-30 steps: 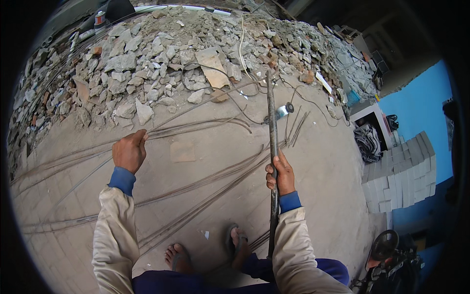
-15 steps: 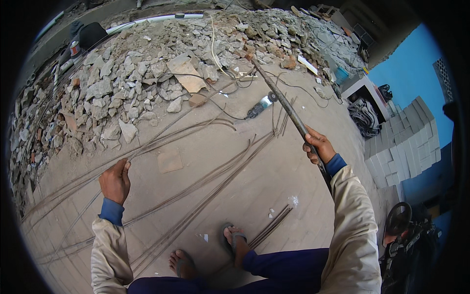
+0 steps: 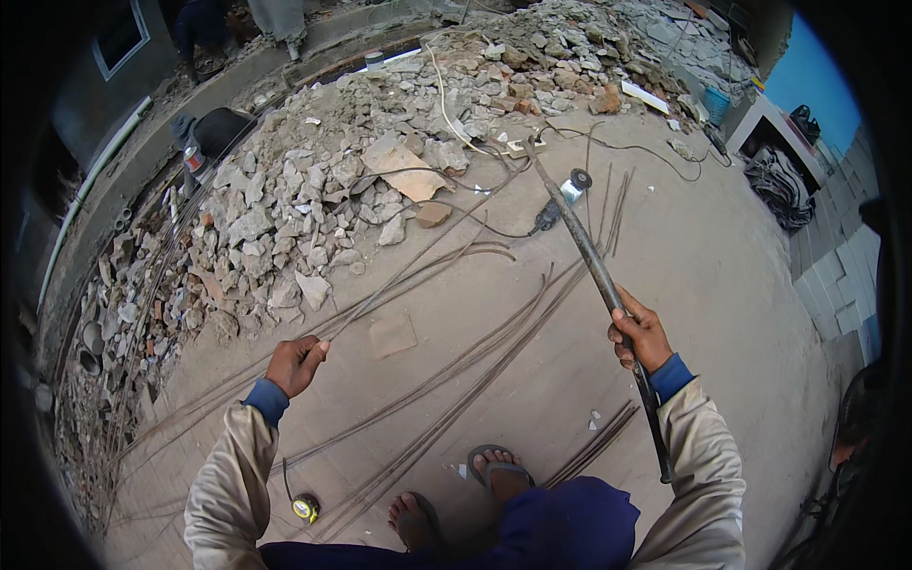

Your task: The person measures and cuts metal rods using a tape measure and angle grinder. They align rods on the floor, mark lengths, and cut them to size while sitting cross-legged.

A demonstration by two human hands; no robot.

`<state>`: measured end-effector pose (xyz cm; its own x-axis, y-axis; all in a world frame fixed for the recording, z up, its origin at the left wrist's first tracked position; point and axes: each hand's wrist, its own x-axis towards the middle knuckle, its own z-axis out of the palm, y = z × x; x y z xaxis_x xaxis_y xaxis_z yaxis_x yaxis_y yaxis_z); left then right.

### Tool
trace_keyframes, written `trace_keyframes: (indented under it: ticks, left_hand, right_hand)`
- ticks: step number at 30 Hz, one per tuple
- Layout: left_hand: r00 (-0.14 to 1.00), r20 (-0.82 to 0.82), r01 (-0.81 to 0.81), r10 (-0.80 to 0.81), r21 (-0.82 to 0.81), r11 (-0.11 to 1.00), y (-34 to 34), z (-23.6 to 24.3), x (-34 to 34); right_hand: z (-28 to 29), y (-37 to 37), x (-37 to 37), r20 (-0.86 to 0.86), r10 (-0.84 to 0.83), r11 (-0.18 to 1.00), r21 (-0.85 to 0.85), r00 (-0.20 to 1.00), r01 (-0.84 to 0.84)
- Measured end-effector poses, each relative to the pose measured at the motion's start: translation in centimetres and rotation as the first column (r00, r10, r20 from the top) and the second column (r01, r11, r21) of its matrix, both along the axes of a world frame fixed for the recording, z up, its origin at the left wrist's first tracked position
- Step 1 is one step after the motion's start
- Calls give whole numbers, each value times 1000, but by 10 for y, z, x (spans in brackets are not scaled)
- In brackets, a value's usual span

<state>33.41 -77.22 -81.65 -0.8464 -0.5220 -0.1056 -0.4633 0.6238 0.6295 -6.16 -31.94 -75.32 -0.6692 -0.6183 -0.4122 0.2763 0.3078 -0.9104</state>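
Observation:
My left hand (image 3: pixel 296 364) is closed on a long thin steel rebar rod (image 3: pixel 418 258) that slants up and right, away from me. My right hand (image 3: pixel 641 330) grips a thick dark metal bar (image 3: pixel 591 255) partway along it. The bar's far end appears to meet the far tip of the rod; whether they are joined or only touching I cannot tell. Beyond the bar, an angle grinder (image 3: pixel 560 199) lies on the ground with its cord trailing left. More rebar rods (image 3: pixel 456 366) lie in bundles on the ground below and between my hands.
Broken concrete rubble (image 3: pixel 252 223) is heaped at the far left and back. A yellow tape measure (image 3: pixel 305 508) lies near my left forearm. Short rods (image 3: pixel 598 442) rest beside my sandalled feet (image 3: pixel 499 465). Stacked grey blocks (image 3: pixel 841 275) stand at the right, and an extension socket (image 3: pixel 525 148) lies ahead.
The view has turned left, bringing the tape measure and the bar's near end into sight. Both hands keep their holds, and the bar's far end has come down closer to the rod tip.

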Motion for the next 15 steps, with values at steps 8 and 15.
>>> trace_keyframes:
  ticks: [8,15]
  left_hand:
    - [961,-249,-151,119,-113,982,23,-37,-33]
    - [954,-241,-224,179,-175,959,37,-45,-35]
  right_hand:
    - [-26,0,-20,11,26,1000,-5,1000,-26]
    - [-22,5,-36,100,64,998,-27,993,-62]
